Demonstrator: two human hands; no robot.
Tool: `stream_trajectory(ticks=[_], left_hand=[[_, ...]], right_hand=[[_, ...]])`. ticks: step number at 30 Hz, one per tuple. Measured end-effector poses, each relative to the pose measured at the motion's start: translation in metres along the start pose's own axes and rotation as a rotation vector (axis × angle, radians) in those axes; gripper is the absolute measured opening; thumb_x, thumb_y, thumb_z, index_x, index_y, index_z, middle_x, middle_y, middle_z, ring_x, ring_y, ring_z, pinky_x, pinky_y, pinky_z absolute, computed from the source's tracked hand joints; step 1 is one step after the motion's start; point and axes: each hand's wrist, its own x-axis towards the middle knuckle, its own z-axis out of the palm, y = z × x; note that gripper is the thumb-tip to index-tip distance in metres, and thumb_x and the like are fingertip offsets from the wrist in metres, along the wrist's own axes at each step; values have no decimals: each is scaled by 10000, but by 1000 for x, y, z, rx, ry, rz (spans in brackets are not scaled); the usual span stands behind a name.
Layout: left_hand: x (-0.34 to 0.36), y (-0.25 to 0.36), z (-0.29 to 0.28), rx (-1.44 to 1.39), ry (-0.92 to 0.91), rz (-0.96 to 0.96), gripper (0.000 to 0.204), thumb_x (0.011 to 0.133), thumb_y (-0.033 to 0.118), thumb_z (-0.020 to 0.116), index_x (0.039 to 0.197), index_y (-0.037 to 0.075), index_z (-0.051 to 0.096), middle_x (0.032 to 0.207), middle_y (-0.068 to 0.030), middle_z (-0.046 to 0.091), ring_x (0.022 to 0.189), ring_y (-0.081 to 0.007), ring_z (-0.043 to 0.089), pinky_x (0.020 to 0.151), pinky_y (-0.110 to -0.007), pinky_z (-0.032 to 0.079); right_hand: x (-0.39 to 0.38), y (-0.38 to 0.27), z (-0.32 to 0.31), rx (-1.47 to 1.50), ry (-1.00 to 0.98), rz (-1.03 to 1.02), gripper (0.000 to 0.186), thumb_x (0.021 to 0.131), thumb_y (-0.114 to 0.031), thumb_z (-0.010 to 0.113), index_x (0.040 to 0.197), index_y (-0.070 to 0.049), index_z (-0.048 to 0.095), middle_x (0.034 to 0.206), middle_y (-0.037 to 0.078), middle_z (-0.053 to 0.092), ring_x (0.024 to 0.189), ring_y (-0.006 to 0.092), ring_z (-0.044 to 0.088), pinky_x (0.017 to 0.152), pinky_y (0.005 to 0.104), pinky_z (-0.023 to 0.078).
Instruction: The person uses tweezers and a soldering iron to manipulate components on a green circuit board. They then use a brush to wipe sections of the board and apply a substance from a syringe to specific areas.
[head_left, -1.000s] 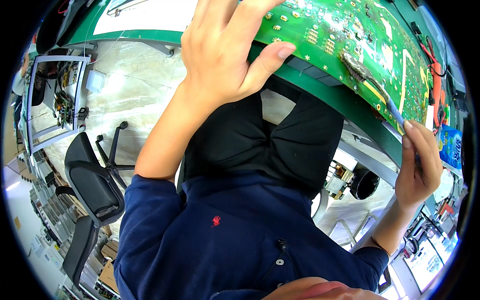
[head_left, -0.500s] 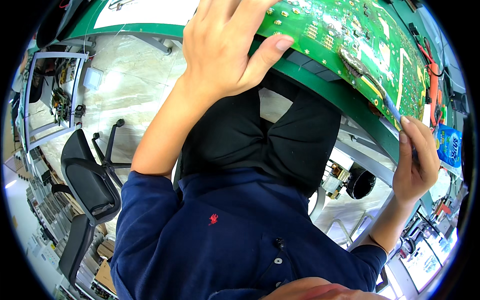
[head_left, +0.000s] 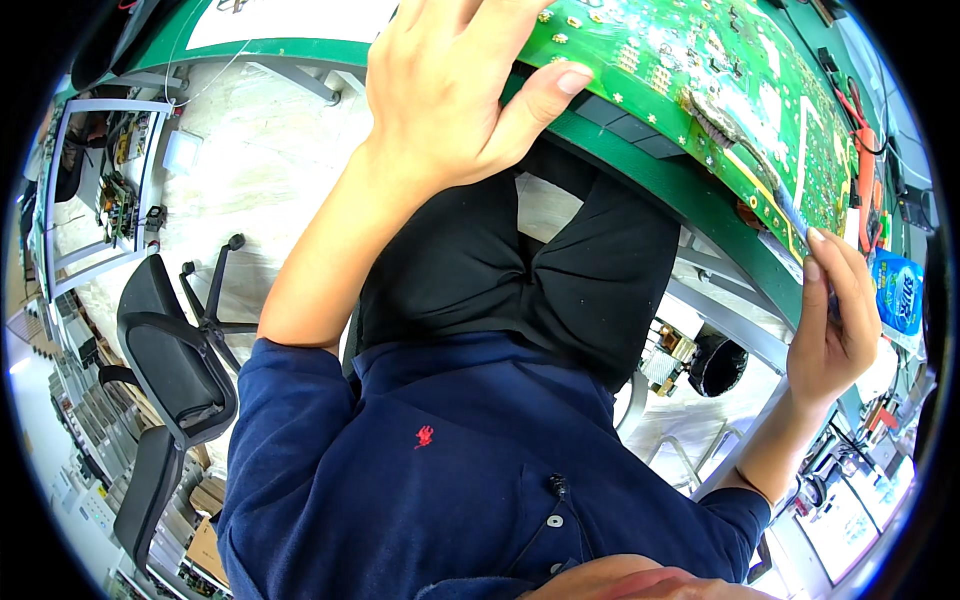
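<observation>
A large green circuit board [head_left: 640, 60] lies at the upper right on the green-topped workbench [head_left: 640, 170], its surface shiny and dotted with solder joints. My left hand [head_left: 440, 95] is at the board's near left corner with the thumb stretched out along the edge; its fingertips run out of the picture at the top. My right hand [head_left: 838, 315] pinches the blue handle of a brush [head_left: 765, 170] beside the board's right front edge. The brush's dark bristle head [head_left: 712, 122] touches or hovers just over the board; I cannot tell which.
Orange-handled tools [head_left: 866, 180] and a blue packet [head_left: 898, 290] are on the bench at the right. A white sheet [head_left: 290, 25] lies at the upper left. Behind on the left stand a black office chair [head_left: 175, 350] and a metal frame rack [head_left: 105, 180]. A black bin [head_left: 718, 365] sits under the bench.
The brush head has shifted slightly to the right and down over the board, with my right hand barely moving. My left hand stays at the corner.
</observation>
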Motion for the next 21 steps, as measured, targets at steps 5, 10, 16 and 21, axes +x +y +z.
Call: stream_trajectory(ticks=[5, 10, 16, 21], left_hand=[[-1, -1, 1, 11, -6, 0, 457, 885, 385, 572, 1136, 2, 573, 1102, -200, 565, 898, -353, 567, 745, -386, 472], [-2, -4, 2, 1, 5, 13, 457, 883, 386, 575, 1134, 4, 572, 1106, -198, 564, 894, -349, 567, 744, -384, 472], [-2, -2, 3, -8, 4, -6, 454, 881, 381, 579, 1136, 6, 574, 1106, -196, 565, 877, -346, 565, 727, -383, 472], [-1, 0, 0, 8, -10, -13, 449, 878, 376, 583, 1136, 8, 577, 1105, -195, 566, 874, -347, 564, 726, -382, 471]], right_hand=[[0, 0, -1, 6, -7, -11, 195, 808, 132, 597, 986, 74, 651, 928, 201, 665, 825, 235, 647, 748, 270, 490], [1, -1, -1, 10, -20, -44, 200, 807, 134, 596, 988, 73, 653, 934, 200, 665, 822, 226, 642, 740, 265, 486], [-2, 2, -2, 32, -23, -8, 195, 818, 126, 595, 995, 71, 656, 952, 193, 666, 845, 223, 641, 757, 272, 487], [-7, 9, -2, 26, 84, 100, 198, 831, 112, 596, 1011, 61, 662, 977, 179, 667, 889, 207, 628, 792, 266, 472]])
